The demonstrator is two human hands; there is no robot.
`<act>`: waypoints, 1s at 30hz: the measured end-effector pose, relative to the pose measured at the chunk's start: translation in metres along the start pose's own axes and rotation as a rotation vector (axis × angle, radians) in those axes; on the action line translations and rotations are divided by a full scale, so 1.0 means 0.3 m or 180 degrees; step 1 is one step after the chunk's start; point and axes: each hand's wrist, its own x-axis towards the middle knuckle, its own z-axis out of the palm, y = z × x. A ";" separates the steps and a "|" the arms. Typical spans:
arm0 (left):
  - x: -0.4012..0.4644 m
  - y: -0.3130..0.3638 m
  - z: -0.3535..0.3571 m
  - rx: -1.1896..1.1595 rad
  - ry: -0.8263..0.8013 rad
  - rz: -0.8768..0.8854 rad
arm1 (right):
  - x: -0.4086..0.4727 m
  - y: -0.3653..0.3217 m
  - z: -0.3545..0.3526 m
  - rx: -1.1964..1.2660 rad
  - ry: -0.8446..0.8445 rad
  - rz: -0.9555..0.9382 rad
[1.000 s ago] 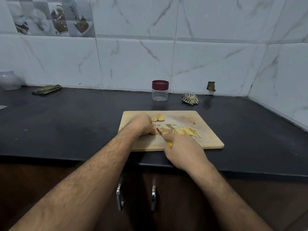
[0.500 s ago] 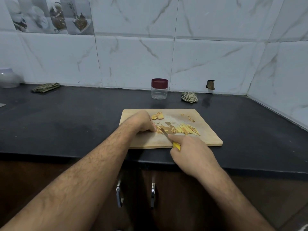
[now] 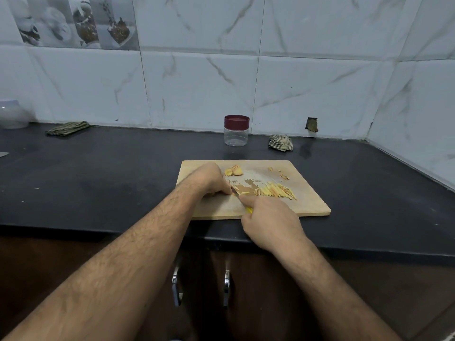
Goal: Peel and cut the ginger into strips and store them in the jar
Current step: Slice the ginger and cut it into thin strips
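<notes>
Holding a yellow-handled knife (image 3: 242,199) with curled fingers, the right hand (image 3: 269,223) is cutting on the wooden board (image 3: 307,203), while the left hand (image 3: 209,179) is pressing with bent fingers beside the ginger strips (image 3: 277,190), and the closed jar (image 3: 236,130) is standing behind the board.

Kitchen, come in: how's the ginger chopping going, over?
Left hand pins ginger on the cutting board; right hand grips the knife. Strips piled, unsliced pieces waiting. Jar lidded, empty. Nothing blocking.
</notes>
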 end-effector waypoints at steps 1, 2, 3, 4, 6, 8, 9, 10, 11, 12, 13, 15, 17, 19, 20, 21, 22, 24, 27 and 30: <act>-0.002 0.002 -0.001 0.0008 -0.0004 -0.0015 | 0.001 -0.004 0.001 -0.0014 0.0005 -0.0006; -0.003 0.004 -0.001 0.0010 -0.0013 -0.0029 | -0.001 -0.007 0.002 -0.0044 0.0011 -0.0019; -0.002 0.005 0.000 0.0010 -0.0020 -0.0038 | -0.005 -0.007 0.002 -0.0083 0.0005 -0.0039; -0.001 0.005 0.000 0.0012 -0.0020 -0.0037 | -0.011 -0.006 0.002 -0.0116 -0.0007 -0.0055; 0.002 0.003 0.000 0.0017 -0.0009 -0.0022 | -0.031 0.003 -0.003 -0.0150 -0.0033 -0.0046; 0.005 0.001 -0.003 -0.0015 -0.0023 -0.0020 | -0.054 0.015 -0.016 -0.0144 -0.0055 -0.0004; 0.006 0.003 -0.006 -0.0022 -0.0046 -0.0027 | -0.065 0.020 -0.025 -0.0118 -0.0062 0.0019; 0.005 0.005 -0.008 -0.0018 -0.0076 -0.0042 | -0.074 0.025 -0.033 -0.0087 -0.0067 0.0030; 0.003 0.007 -0.011 -0.0013 -0.0111 -0.0060 | -0.081 0.028 -0.041 -0.0055 -0.0062 0.0027; 0.001 0.009 -0.014 -0.0013 -0.0143 -0.0077 | -0.085 0.029 -0.046 -0.0022 -0.0041 0.0019; 0.000 0.011 -0.017 -0.0016 -0.0169 -0.0091 | -0.085 0.029 -0.049 0.0015 -0.0013 0.0011; -0.002 0.012 -0.022 -0.0023 -0.0219 -0.0113 | -0.077 0.026 -0.049 0.0085 0.0031 0.0002; -0.003 0.012 -0.025 -0.0048 -0.0245 -0.0145 | -0.064 0.021 -0.042 0.0113 0.0043 0.0005; -0.002 0.012 -0.023 -0.0081 -0.0233 -0.0161 | -0.051 0.013 -0.034 0.0118 0.0053 -0.0012; 0.000 0.013 -0.021 -0.0096 -0.0221 -0.0162 | -0.045 0.008 -0.030 0.0128 0.0058 -0.0022; 0.002 0.013 -0.018 -0.0108 -0.0216 -0.0168 | -0.041 0.005 -0.026 0.0136 0.0054 -0.0026; 0.005 0.013 -0.016 -0.0116 -0.0214 -0.0180 | -0.037 0.001 -0.023 0.0136 0.0047 -0.0032; 0.008 0.013 -0.013 -0.0119 -0.0205 -0.0208 | -0.032 -0.002 -0.020 0.0121 0.0029 -0.0037; 0.012 0.016 -0.013 -0.0099 -0.0186 -0.0228 | -0.027 0.000 -0.022 0.0103 -0.0016 -0.0035; 0.016 0.017 -0.013 -0.0129 -0.0205 -0.0256 | -0.021 0.002 -0.028 0.0127 -0.0088 -0.0024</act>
